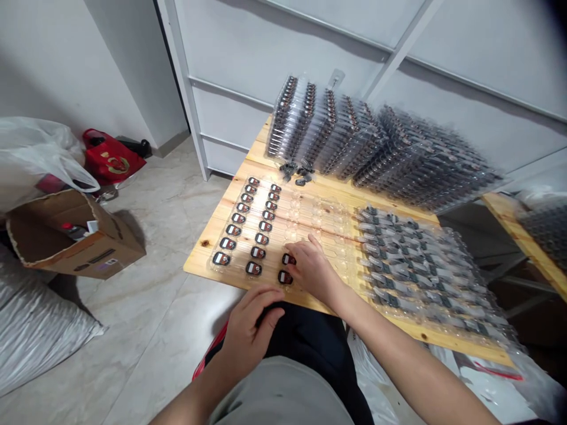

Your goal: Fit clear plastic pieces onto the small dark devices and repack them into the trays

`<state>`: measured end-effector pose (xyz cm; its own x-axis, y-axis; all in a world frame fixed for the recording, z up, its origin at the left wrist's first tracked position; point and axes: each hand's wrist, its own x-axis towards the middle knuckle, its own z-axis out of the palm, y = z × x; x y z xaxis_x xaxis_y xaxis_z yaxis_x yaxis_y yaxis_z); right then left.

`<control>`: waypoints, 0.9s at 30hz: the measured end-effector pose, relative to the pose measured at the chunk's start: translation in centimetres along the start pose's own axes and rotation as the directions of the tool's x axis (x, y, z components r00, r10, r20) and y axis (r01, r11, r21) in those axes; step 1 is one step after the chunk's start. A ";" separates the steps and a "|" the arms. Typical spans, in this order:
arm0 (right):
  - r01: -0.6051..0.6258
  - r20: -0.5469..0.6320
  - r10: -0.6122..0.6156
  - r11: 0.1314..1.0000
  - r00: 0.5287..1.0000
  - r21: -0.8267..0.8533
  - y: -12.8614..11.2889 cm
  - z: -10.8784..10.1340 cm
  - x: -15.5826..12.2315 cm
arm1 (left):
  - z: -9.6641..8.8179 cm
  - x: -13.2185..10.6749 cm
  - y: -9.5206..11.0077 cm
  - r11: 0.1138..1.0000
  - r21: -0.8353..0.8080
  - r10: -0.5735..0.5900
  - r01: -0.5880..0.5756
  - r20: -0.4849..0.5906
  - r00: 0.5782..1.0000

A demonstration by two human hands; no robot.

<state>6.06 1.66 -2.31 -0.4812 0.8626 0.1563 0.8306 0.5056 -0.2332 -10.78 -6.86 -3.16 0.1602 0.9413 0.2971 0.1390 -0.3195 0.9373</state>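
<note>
A clear plastic blister tray (pixel 299 219) lies on the wooden table, its left two columns filled with small rounded black pieces (pixel 228 243) that have white and reddish-brown faces. The third column holds two such pieces at its near end. My right hand (pixel 312 268) is over that column, thumb and fingertips closed about the upper black piece (pixel 289 258); the lower one (pixel 284 277) sits just below the fingers. At the table's front edge rests my left hand (pixel 254 327), fingers loosely bent, thumb apart, nothing visible in it.
Loose dark parts (pixel 296 173) lie behind the tray. Tall stacks of filled trays (pixel 323 127) stand at the back. On the right are trays of grey parts in clear wrapping (pixel 411 260). A cardboard box (pixel 101 251) and a red bag (pixel 113 159) are on the floor.
</note>
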 end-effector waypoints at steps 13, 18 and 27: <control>0.029 -0.062 -0.015 0.971 0.998 0.236 -1.8 -8.1 1.6 | 4.7 6.9 1.7 0.180 -0.959 -0.452 0.221 0.119 0.884; 0.049 -0.080 -0.027 0.959 0.996 0.281 -1.9 -8.5 1.7 | 4.9 7.5 1.6 0.147 -0.972 -0.470 0.185 0.096 0.877; -0.209 0.018 0.209 0.978 0.978 0.016 9.7 -7.1 9.6 | 3.4 8.1 1.7 0.166 -0.964 -0.586 0.207 0.072 0.807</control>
<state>11.45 14.68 3.73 -0.3017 0.9494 0.0871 0.9085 0.3140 -0.2759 -5.88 -0.14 0.24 0.1182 0.9390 -0.3229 -0.8859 0.2466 0.3928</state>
